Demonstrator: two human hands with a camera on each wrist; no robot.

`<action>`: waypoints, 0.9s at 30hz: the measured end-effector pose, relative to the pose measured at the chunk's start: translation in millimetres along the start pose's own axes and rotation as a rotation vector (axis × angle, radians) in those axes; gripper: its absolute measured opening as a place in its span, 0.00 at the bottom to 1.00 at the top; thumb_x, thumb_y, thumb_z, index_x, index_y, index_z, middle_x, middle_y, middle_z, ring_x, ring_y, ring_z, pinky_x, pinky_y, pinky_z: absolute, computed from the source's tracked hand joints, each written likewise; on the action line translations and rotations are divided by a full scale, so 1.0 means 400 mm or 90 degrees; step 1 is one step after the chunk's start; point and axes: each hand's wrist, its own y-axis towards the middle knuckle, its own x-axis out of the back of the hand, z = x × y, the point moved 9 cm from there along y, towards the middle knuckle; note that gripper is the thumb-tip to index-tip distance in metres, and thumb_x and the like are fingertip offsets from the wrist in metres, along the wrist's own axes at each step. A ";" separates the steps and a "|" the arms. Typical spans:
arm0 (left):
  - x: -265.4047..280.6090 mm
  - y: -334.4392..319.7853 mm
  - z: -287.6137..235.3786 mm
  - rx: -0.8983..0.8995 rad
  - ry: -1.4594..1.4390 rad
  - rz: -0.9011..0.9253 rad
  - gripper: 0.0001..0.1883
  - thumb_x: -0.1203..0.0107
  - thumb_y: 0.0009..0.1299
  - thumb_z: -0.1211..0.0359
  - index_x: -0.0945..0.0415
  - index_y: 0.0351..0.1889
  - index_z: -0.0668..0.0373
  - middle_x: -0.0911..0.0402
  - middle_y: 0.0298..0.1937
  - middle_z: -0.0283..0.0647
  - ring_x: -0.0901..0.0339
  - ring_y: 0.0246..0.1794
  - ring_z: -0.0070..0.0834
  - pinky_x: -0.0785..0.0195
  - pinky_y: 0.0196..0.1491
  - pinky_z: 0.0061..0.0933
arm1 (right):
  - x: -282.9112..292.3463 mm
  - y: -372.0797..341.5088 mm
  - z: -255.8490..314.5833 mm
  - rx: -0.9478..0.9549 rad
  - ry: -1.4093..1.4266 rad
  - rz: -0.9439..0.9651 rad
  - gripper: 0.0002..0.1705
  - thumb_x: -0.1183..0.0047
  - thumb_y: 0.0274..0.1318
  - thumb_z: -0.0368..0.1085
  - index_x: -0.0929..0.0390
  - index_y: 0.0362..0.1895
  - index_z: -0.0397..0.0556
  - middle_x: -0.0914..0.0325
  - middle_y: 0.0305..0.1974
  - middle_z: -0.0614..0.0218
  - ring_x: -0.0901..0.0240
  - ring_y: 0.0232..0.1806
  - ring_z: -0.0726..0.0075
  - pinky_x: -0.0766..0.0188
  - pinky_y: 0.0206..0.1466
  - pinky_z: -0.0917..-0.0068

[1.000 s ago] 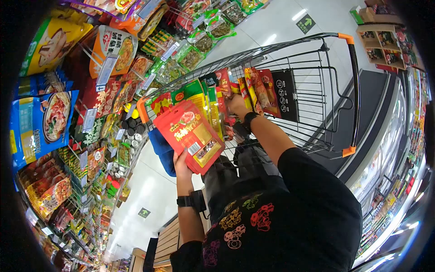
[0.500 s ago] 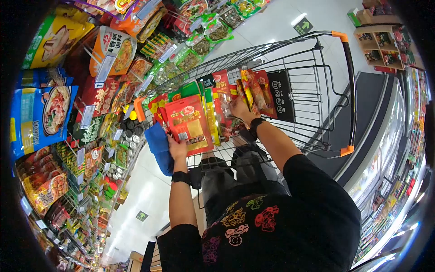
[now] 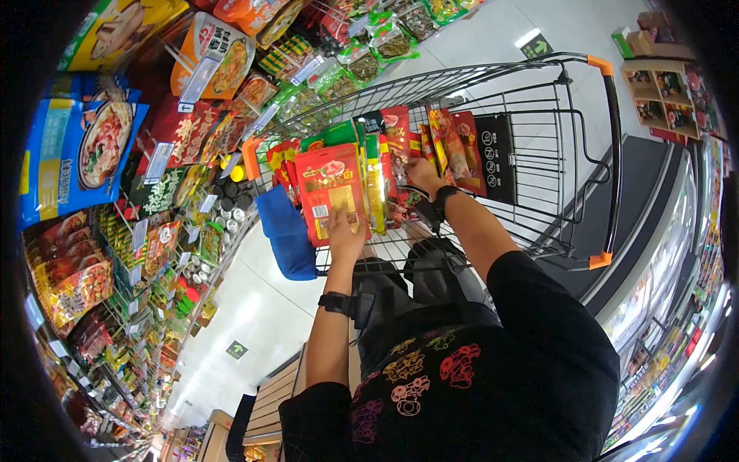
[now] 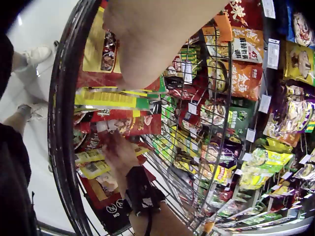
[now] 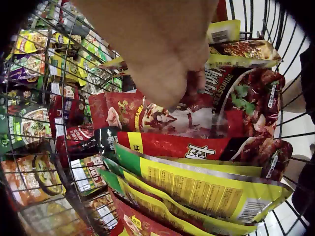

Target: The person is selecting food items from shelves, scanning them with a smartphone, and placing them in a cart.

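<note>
My left hand (image 3: 346, 231) lies with extended fingers on the front of a red food pouch (image 3: 323, 165) standing at the left end of the cart. In the left wrist view, my left hand (image 4: 130, 54) covers part of that pouch. My right hand (image 3: 422, 175) is among the packets in the cart, its fingers curled at a red pouch with a clear window (image 3: 396, 131). In the right wrist view, my right hand (image 5: 167, 64) hides much of the contact with this pouch (image 5: 177, 123). Yellow-and-green pouches (image 3: 373, 173) stand between the hands.
The black wire cart (image 3: 531, 146) has orange corners and a black sign panel (image 3: 495, 158). A blue cloth-like item (image 3: 285, 231) hangs at its left side. Shelves of food bags (image 3: 92, 146) line the left, and a refrigerated case (image 3: 654, 231) runs along the right.
The red pouch in my left hand has gone down among the others in the cart. My left hand has shifted from its edge onto its front. The right hand stays among the packets.
</note>
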 end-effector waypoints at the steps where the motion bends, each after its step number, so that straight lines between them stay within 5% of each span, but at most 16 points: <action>1: 0.007 -0.005 -0.001 0.001 -0.022 -0.012 0.32 0.45 0.56 0.56 0.40 0.55 0.65 0.40 0.57 0.59 0.45 0.61 0.50 0.52 0.61 0.41 | 0.014 -0.007 0.026 0.086 -0.011 -0.066 0.11 0.51 0.43 0.38 0.24 0.33 0.47 0.27 0.35 0.50 0.30 0.40 0.47 0.33 0.43 0.63; 3: 0.013 -0.009 -0.014 -0.004 -0.064 -0.029 0.32 0.45 0.57 0.55 0.40 0.55 0.65 0.39 0.57 0.59 0.45 0.60 0.50 0.52 0.61 0.42 | 0.046 -0.048 0.066 0.252 -0.029 -0.203 0.07 0.52 0.44 0.36 0.25 0.26 0.47 0.28 0.30 0.51 0.31 0.36 0.49 0.34 0.39 0.63; 5: 0.009 -0.012 -0.036 0.074 -0.206 0.073 0.32 0.46 0.60 0.57 0.43 0.57 0.64 0.38 0.57 0.55 0.43 0.60 0.44 0.49 0.59 0.38 | 0.095 -0.130 0.145 0.359 0.018 -0.114 0.09 0.53 0.40 0.31 0.27 0.30 0.42 0.32 0.38 0.51 0.35 0.40 0.48 0.35 0.44 0.62; 7: -0.046 -0.009 -0.036 0.070 -0.395 0.108 0.33 0.48 0.61 0.57 0.46 0.60 0.63 0.38 0.58 0.51 0.42 0.60 0.39 0.47 0.58 0.34 | 0.202 -0.269 0.253 0.439 0.008 -0.160 0.08 0.51 0.38 0.32 0.28 0.28 0.44 0.33 0.39 0.54 0.35 0.40 0.49 0.35 0.43 0.62; 8: -0.037 -0.013 -0.113 0.026 -0.660 0.134 0.36 0.51 0.63 0.55 0.54 0.64 0.55 0.40 0.60 0.45 0.41 0.59 0.34 0.44 0.56 0.35 | 0.249 -0.346 0.308 0.473 -0.020 -0.176 0.08 0.50 0.38 0.32 0.27 0.28 0.45 0.33 0.38 0.55 0.35 0.41 0.49 0.35 0.43 0.62; 10: 0.031 -0.061 -0.259 0.185 -0.865 0.290 0.38 0.51 0.64 0.58 0.62 0.66 0.51 0.43 0.62 0.44 0.40 0.59 0.35 0.45 0.57 0.38 | 0.313 -0.491 0.400 0.540 -0.086 -0.202 0.07 0.49 0.37 0.32 0.26 0.27 0.46 0.33 0.37 0.58 0.35 0.42 0.52 0.35 0.43 0.62; 13: 0.040 -0.061 -0.363 0.134 -1.139 0.332 0.38 0.49 0.62 0.66 0.62 0.66 0.53 0.35 0.56 0.44 0.34 0.52 0.36 0.40 0.54 0.35 | 0.337 -0.669 0.489 0.622 -0.149 -0.235 0.10 0.44 0.29 0.37 0.26 0.22 0.49 0.32 0.34 0.65 0.35 0.37 0.57 0.37 0.35 0.63; 15: 0.059 -0.062 -0.418 0.075 -1.097 0.319 0.37 0.48 0.61 0.67 0.59 0.65 0.54 0.32 0.53 0.43 0.32 0.50 0.36 0.39 0.52 0.34 | 0.327 -0.766 0.524 0.656 -0.222 -0.285 0.12 0.44 0.26 0.39 0.26 0.22 0.50 0.33 0.33 0.68 0.36 0.37 0.61 0.40 0.40 0.63; 16: 0.038 -0.061 -0.390 0.118 -1.039 0.268 0.31 0.47 0.61 0.68 0.49 0.61 0.57 0.30 0.51 0.42 0.30 0.49 0.35 0.35 0.49 0.32 | 0.314 -0.778 0.515 0.670 -0.218 -0.277 0.14 0.43 0.25 0.38 0.27 0.24 0.50 0.34 0.35 0.66 0.37 0.38 0.60 0.41 0.41 0.63; 20: 0.006 -0.052 -0.372 0.204 -1.095 0.231 0.19 0.54 0.67 0.62 0.39 0.53 0.61 0.26 0.46 0.42 0.27 0.44 0.35 0.33 0.47 0.35 | 0.323 -0.789 0.497 0.743 -0.214 -0.246 0.15 0.41 0.26 0.37 0.29 0.25 0.50 0.35 0.37 0.64 0.38 0.39 0.58 0.42 0.42 0.62; 23: -0.002 -0.052 -0.384 0.198 -1.105 0.251 0.20 0.57 0.68 0.59 0.39 0.53 0.62 0.27 0.47 0.43 0.27 0.46 0.35 0.33 0.48 0.37 | 0.353 -0.743 0.452 0.849 -0.076 -0.171 0.11 0.44 0.32 0.36 0.30 0.24 0.49 0.33 0.36 0.64 0.37 0.43 0.57 0.41 0.45 0.60; 27: 0.007 -0.022 -0.328 0.143 -1.155 0.234 0.20 0.57 0.69 0.61 0.43 0.56 0.59 0.32 0.53 0.43 0.31 0.52 0.35 0.35 0.52 0.39 | 0.508 -0.481 0.183 0.443 0.128 -0.456 0.07 0.50 0.45 0.32 0.32 0.28 0.44 0.33 0.29 0.55 0.36 0.33 0.48 0.38 0.38 0.60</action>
